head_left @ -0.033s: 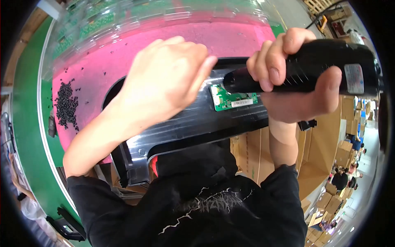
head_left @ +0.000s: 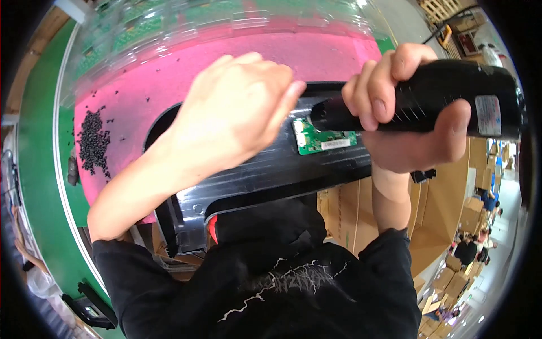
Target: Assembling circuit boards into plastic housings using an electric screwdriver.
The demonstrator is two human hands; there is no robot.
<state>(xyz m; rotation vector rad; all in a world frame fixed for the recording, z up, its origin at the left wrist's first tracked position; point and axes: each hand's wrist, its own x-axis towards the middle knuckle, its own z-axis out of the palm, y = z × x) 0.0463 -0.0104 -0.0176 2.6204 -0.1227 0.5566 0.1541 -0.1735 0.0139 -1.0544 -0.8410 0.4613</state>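
My right hand (head_left: 389, 107) is wrapped round a black electric screwdriver (head_left: 457, 93), held nearly level with its nose pointing left. That nose is over a small green circuit board (head_left: 316, 137) with white connectors and a white label; the tool hides the bit and part of the board. The board lies in a long black plastic housing (head_left: 271, 181) in front of me. Over the housing's left part, my left hand (head_left: 237, 113) is closed, back upward, thumb against curled fingers. Whatever is in those fingers is hidden.
A pink mat (head_left: 316, 56) covers the green table, with a pile of small black screws (head_left: 93, 141) at left. Clear trays (head_left: 243, 20) of green boards line the far side. A cardboard box (head_left: 440, 209) stands right, below table height. Another black part (head_left: 90, 308) lies lower left.
The view has shifted slightly, so hands, housing and mat appear a little lower and further right. Both hands keep the same pose, and the screwdriver stays over the board.
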